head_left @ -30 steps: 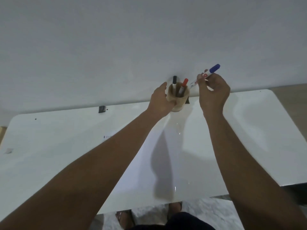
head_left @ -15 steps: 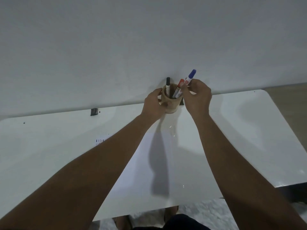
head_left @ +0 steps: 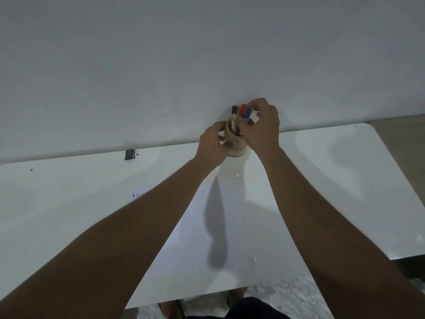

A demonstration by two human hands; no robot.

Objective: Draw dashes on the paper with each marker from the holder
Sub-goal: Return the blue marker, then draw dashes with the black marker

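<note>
The left hand (head_left: 212,143) cups the round wooden holder (head_left: 235,147); above it, the right hand (head_left: 262,127) pinches the blue-capped marker (head_left: 247,113) beside red (head_left: 242,110) and black (head_left: 234,109) caps.

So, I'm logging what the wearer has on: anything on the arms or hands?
Nothing that shows. Both forearms are bare up to the frame edge, with no sleeves, and the left hand and right hand carry no gloves, watch, bracelet or visible rings.
</note>
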